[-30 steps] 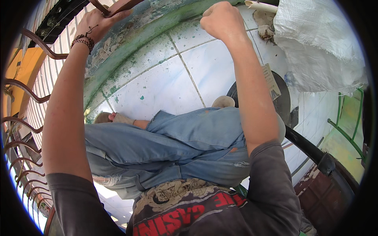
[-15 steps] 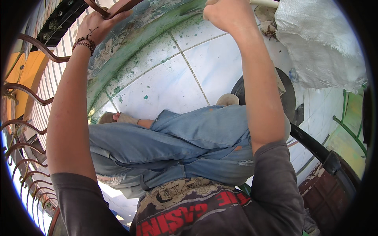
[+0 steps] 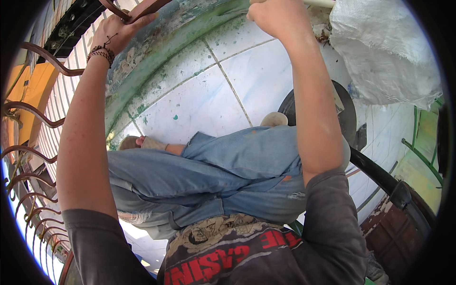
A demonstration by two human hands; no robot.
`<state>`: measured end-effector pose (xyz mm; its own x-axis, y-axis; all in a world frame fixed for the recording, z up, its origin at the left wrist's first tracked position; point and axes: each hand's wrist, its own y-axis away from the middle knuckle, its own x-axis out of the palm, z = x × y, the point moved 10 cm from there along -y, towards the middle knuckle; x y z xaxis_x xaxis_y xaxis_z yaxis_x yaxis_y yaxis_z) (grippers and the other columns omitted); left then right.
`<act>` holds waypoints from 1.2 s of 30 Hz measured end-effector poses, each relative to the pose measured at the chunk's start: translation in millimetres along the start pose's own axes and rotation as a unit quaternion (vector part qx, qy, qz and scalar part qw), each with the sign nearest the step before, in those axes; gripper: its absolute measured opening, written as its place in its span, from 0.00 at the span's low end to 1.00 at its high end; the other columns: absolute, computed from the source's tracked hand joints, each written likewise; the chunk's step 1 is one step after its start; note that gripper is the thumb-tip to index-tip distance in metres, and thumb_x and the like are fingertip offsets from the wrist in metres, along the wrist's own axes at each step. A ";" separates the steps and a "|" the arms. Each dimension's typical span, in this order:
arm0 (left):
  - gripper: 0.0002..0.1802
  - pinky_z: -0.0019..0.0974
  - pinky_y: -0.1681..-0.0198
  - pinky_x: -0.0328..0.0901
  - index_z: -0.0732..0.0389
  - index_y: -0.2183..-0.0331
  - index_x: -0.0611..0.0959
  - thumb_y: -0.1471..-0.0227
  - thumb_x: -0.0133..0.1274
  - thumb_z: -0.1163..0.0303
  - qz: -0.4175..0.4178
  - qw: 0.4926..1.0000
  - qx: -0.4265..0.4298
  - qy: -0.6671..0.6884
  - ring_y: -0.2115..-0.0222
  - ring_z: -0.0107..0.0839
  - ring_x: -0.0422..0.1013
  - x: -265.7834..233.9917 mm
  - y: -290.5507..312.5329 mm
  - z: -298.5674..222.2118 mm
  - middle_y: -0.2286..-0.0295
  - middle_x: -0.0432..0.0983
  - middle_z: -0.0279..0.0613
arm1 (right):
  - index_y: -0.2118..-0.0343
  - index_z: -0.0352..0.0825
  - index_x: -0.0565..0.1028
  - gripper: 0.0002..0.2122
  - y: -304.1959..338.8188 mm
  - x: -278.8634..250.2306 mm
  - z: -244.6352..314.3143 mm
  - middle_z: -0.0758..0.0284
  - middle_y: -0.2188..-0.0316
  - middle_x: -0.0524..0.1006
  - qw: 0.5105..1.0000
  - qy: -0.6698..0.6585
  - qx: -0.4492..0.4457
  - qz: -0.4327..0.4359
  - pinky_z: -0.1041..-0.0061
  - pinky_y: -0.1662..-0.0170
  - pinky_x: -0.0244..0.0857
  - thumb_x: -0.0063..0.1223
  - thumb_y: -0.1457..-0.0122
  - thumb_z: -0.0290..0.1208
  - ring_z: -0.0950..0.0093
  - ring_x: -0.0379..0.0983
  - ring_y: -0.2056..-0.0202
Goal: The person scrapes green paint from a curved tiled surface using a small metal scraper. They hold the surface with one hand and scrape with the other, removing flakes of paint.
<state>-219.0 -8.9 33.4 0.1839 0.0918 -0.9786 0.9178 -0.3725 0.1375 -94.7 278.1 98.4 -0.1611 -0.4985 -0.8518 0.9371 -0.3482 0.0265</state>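
My left hand (image 3: 114,34) is wrapped round a brown metal bar (image 3: 148,9) of a railing at the upper left, its thumb lying along the bar and its other fingers mostly hidden behind. Cords circle that wrist. At the top edge, my right hand (image 3: 279,19) is closed in a fist; whatever it grips is out of sight. Below both hands runs a low wall (image 3: 156,52) with worn, peeling green and grey paint, meeting a white tiled floor (image 3: 190,95) flecked with green chips.
Curled brown railing bars (image 3: 35,114) line the left side. A white woven sack (image 3: 384,52) stands at the upper right. Near my right forearm lies a dark round object (image 3: 349,114). A black tube (image 3: 375,173) and green metal bars (image 3: 420,154) are at the right.
My right hand and forearm have shifted slightly to the right. The left hand stays on the railing bar.
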 end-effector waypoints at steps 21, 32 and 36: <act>0.43 0.42 0.61 0.67 0.61 0.63 0.85 0.57 0.50 0.27 -0.013 1.000 -0.018 -0.007 0.67 0.39 0.76 1.5 -2.6 4.4 0.73 0.79 0.47 | 0.83 0.29 0.78 0.07 -4.0 10.2 -11.9 0.45 0.78 0.76 0.998 -0.019 0.021 0.059 0.61 0.61 0.70 0.48 0.59 0.22 0.52 0.77 0.70; 0.46 0.42 0.62 0.68 0.60 0.65 0.85 0.60 0.48 0.23 0.012 0.999 -0.037 -0.003 0.67 0.38 0.77 2.2 2.8 11.3 0.73 0.80 0.47 | 0.81 0.31 0.80 0.06 -4.9 5.1 0.4 0.46 0.76 0.77 1.000 -0.001 -0.002 0.026 0.62 0.58 0.70 0.51 0.59 0.25 0.52 0.77 0.66; 0.43 0.42 0.61 0.67 0.60 0.64 0.85 0.59 0.50 0.26 -0.009 1.000 -0.016 0.003 0.66 0.38 0.77 1.5 0.1 2.1 0.73 0.80 0.46 | 0.81 0.31 0.80 0.06 0.5 14.6 -16.7 0.47 0.77 0.77 0.995 -0.043 -0.034 -0.079 0.62 0.60 0.71 0.51 0.59 0.24 0.52 0.77 0.69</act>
<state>-219.4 -10.7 31.6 0.1694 0.1046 -0.9800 0.9319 -0.3407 0.1247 -91.5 283.8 77.3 -0.3308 -0.5094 -0.7944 0.9165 -0.3741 -0.1418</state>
